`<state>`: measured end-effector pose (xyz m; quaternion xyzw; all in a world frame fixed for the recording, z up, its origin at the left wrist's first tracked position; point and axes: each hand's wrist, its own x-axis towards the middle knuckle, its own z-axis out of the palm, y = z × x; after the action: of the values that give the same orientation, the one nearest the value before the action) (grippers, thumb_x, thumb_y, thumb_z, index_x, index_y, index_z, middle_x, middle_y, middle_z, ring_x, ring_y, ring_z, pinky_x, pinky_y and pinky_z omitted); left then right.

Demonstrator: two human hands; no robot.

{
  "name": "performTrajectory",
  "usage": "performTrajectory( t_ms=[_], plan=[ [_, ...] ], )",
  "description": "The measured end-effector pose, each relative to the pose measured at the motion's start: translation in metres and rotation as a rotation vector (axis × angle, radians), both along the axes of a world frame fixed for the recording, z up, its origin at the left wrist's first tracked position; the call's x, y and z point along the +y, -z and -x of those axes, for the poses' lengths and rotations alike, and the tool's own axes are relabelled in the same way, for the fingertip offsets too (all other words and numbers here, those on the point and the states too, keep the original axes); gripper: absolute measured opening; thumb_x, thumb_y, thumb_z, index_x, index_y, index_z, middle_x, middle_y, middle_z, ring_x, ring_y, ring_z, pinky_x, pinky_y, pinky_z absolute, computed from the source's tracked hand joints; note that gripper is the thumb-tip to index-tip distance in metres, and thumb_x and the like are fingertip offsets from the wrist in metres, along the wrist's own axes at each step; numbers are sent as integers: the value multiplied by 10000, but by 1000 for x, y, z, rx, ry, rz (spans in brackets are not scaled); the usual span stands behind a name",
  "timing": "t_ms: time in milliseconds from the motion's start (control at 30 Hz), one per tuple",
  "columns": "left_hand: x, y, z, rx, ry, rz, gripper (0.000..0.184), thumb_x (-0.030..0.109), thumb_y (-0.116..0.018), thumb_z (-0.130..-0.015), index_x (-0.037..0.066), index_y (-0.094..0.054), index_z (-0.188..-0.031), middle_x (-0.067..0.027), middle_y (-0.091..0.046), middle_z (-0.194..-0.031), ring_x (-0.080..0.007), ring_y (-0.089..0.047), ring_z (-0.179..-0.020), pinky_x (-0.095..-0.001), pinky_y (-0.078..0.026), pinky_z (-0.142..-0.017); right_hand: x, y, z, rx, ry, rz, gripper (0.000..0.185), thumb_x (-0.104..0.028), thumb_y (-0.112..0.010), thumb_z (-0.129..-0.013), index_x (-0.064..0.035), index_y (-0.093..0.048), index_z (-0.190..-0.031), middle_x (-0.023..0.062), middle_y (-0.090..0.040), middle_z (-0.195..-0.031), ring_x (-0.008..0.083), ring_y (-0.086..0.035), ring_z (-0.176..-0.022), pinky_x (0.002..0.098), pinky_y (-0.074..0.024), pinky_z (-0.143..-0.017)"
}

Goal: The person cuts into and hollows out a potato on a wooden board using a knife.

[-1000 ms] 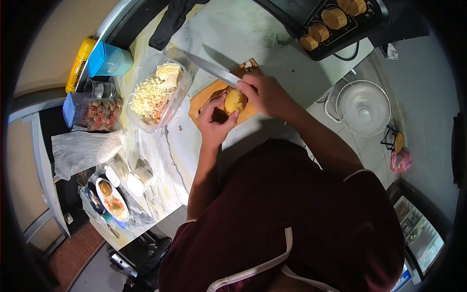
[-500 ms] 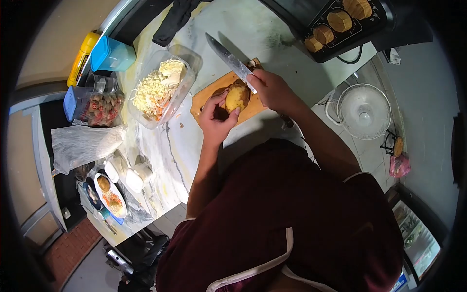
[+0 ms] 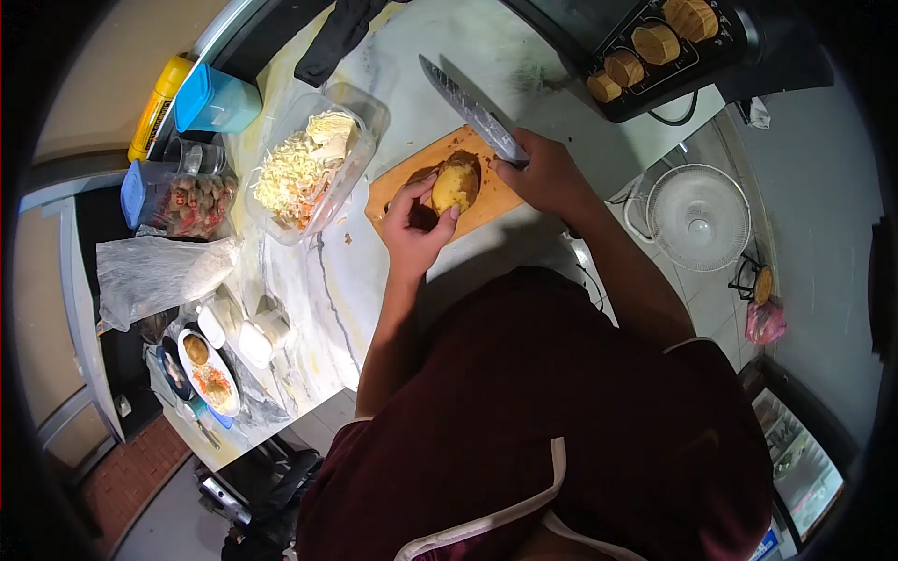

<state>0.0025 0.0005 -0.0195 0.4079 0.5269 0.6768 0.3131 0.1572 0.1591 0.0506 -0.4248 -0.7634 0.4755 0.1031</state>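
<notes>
A partly peeled potato (image 3: 455,188) is in my left hand (image 3: 415,224), held over the wooden cutting board (image 3: 488,201). Brown skin remains on its upper and right side. My right hand (image 3: 543,171) grips a large knife (image 3: 472,110) just right of the potato; the blade points up and left, apart from the potato. Dark peel bits lie on the board. Left of the board stands a clear plastic container (image 3: 351,192) holding shredded cabbage (image 3: 290,178) and some orange shreds.
A black stove (image 3: 645,79) with wooden knobs stands at upper right. Along the left are a blue-lidded box (image 3: 220,103), a jar of wrapped items (image 3: 192,203), a plastic bag (image 3: 150,276), white-lidded containers (image 3: 262,338) and an oval plate (image 3: 224,404). A strainer (image 3: 698,217) is at right.
The knife has moved from the potato's top to the right, its tip shifting right and up. My right hand has drawn away from the potato, while my left hand keeps hold of it.
</notes>
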Motion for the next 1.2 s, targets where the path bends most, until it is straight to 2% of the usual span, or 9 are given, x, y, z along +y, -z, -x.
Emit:
performTrajectory(
  t_ms=[67,167,300,367,567,1100,1167,1200],
  plan=[
    [-1,2,1,17,-6,7,410,-65,-687,-812,-35,-535,-1192,-172,-570,-1283,-243,-530,-1219,-388,-388,-1068,-1,4,-1,34,29,-66,306,-241,-665,-837,14,-607,-996,213,-662,-832,358,-659,-753,410,-506,-720],
    [-1,2,1,32,-12,12,412,-68,-688,-810,-37,-536,-1192,-176,-567,-1291,-243,-530,-1221,-388,-391,-1066,-2,3,-1,68,-18,-62,311,-225,-672,-825,18,-593,-1003,227,-664,-851,389,-659,-810,425,-512,-749],
    [-1,2,1,18,-1,14,415,-65,-689,-811,-40,-536,-1197,-182,-563,-1301,-245,-530,-1225,-387,-395,-1064,-3,0,-1,39,-37,-126,295,-218,-668,-826,16,-591,-988,231,-663,-855,385,-658,-824,429,-511,-758],
    [-1,2,1,9,-1,16,419,-65,-690,-811,-42,-536,-1200,-183,-562,-1301,-246,-531,-1225,-387,-395,-1064,-3,1,-1,18,-49,-158,315,-229,-677,-843,31,-593,-1000,162,-651,-815,219,-644,-731,349,-498,-697],
    [-1,4,2,29,-1,10,421,-67,-686,-815,-46,-537,-1208,-187,-560,-1302,-248,-530,-1227,-385,-394,-1067,-4,-4,3,-19,10,-88,314,-251,-663,-850,29,-601,-976,146,-648,-768,211,-621,-689,341,-491,-670],
    [-1,2,2,17,12,6,433,-74,-677,-814,-44,-531,-1221,-179,-556,-1299,-246,-520,-1231,-383,-391,-1067,-4,-11,1,-80,13,-146,382,-280,-709,-806,44,-605,-979,188,-671,-822,271,-684,-767,358,-519,-720],
    [-2,5,3,28,4,3,430,-67,-675,-821,-45,-529,-1224,-181,-555,-1301,-245,-521,-1230,-383,-391,-1067,-6,-17,0,-46,20,-167,351,-261,-664,-835,56,-606,-973,231,-662,-872,368,-667,-831,419,-523,-760],
    [-1,3,2,39,-2,0,427,-60,-673,-827,-46,-526,-1228,-183,-555,-1302,-244,-521,-1228,-382,-390,-1067,-6,-14,0,-46,19,-166,351,-261,-664,-835,56,-606,-973,231,-662,-872,368,-667,-831,419,-523,-760]
  ],
)
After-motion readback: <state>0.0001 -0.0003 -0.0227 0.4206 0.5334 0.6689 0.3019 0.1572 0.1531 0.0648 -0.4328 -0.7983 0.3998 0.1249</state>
